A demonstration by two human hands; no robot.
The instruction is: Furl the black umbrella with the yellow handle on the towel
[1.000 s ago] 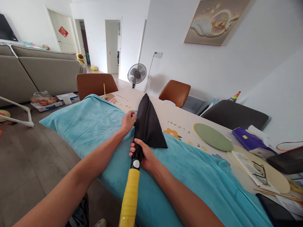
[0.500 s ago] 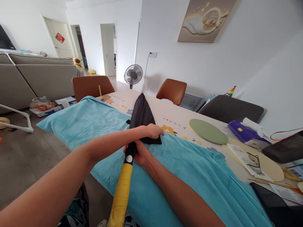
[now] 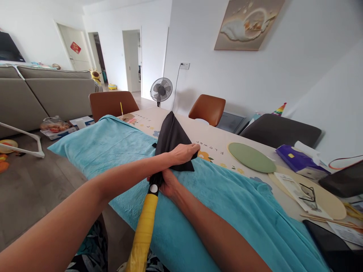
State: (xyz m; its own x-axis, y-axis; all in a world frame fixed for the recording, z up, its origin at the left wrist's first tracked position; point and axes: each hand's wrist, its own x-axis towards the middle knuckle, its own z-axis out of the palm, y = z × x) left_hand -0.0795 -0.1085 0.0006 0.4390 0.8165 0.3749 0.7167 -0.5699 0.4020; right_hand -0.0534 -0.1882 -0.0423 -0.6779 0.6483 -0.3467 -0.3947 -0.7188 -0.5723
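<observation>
A folded black umbrella (image 3: 168,138) lies lengthwise over a turquoise blanket (image 3: 127,139), its tip pointing away from me. Its handle (image 3: 144,223) is wrapped in yellow and has a round whitish button at the top. My right hand (image 3: 169,183) is closed around the umbrella just above the handle; some of its fingers are hidden underneath. Crossing above it, my left hand (image 3: 185,153) pinches an edge of the black canopy cloth and holds it out to the right. A loose corner of the cloth hangs below that hand.
On the printed table (image 3: 210,132) lie a green oval mat (image 3: 251,157), a purple tissue pack (image 3: 297,158), glasses (image 3: 309,194) and a dark tablet-like slab (image 3: 326,241). Brown chairs (image 3: 207,109) and a fan (image 3: 161,90) stand beyond. A grey sofa (image 3: 56,90) is at left.
My left hand has moved a little right and up, drawing the canopy edge outward. My right hand keeps its hold near the handle. The view has shifted slightly.
</observation>
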